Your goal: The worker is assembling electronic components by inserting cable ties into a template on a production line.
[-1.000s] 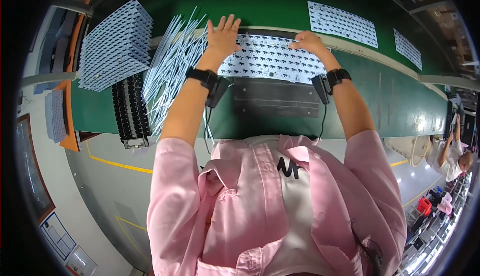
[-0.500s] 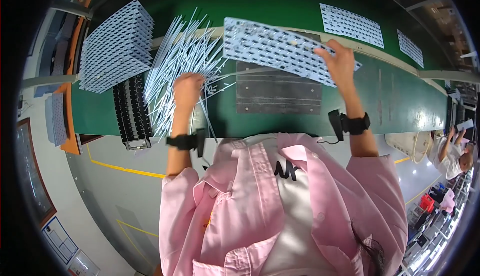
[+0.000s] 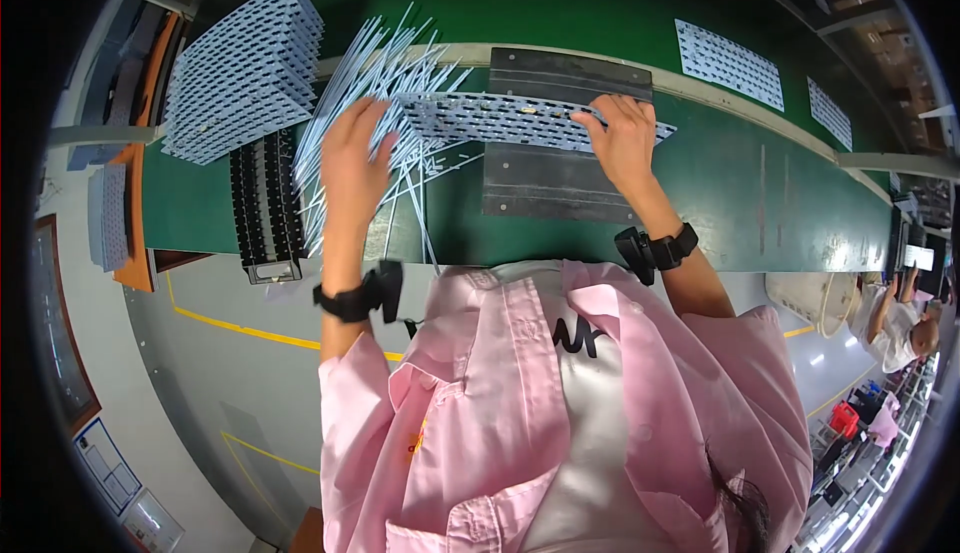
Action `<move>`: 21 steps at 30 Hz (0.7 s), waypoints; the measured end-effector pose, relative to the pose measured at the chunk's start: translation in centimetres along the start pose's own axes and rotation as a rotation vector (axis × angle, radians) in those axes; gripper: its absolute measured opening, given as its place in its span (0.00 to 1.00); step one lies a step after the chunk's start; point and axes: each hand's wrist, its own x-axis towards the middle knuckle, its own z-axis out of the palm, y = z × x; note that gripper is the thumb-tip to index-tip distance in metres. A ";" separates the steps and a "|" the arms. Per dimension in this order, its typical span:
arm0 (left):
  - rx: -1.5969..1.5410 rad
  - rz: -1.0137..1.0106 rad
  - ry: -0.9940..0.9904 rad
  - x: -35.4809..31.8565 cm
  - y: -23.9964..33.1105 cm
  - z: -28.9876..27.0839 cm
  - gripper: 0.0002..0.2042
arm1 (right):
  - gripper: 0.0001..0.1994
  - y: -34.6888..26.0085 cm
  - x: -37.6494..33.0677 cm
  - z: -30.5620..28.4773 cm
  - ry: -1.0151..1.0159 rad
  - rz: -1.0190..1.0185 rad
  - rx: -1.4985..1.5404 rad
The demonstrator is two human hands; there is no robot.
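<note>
My right hand [image 3: 625,141] grips the right part of a white keyboard circuit board [image 3: 500,121] dotted with rows of small black parts, thumb on its near face. The board is tilted over a dark flat plate [image 3: 550,188] on the green bench and hides the plate's middle. At the board's left end is my left hand [image 3: 350,158], thumb and fingers apart; whether it touches the board is unclear. Beneath and around that hand spreads a loose pile of thin white strips [image 3: 345,83].
A tall stack of similar boards [image 3: 235,78] stands at the far left, beside a black slotted rack [image 3: 268,208]. Two more boards, one nearer [image 3: 730,63] and one farther right [image 3: 830,113], lie beyond the pale rail. Another person [image 3: 895,328] works at far right.
The board has come down and left and now shows more edge-on over the dark plate. My left hand has uncurled from above the strips and risen to the board's left end.
</note>
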 end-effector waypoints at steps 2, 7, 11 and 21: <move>0.044 0.196 0.035 2.8 2.9 1.4 0.14 | 0.11 -0.3 -0.2 0.1 0.017 -0.007 -0.002; 0.117 0.252 -0.323 3.9 3.1 5.3 0.11 | 0.11 -0.7 -0.2 -0.4 0.008 -0.045 -0.015; 0.098 0.141 -0.405 3.3 3.5 5.4 0.10 | 0.10 -0.1 -0.5 -0.5 0.007 -0.077 -0.008; 0.148 0.202 -0.355 6.9 1.2 8.7 0.19 | 0.15 4.8 2.5 3.6 -0.078 -0.087 -0.027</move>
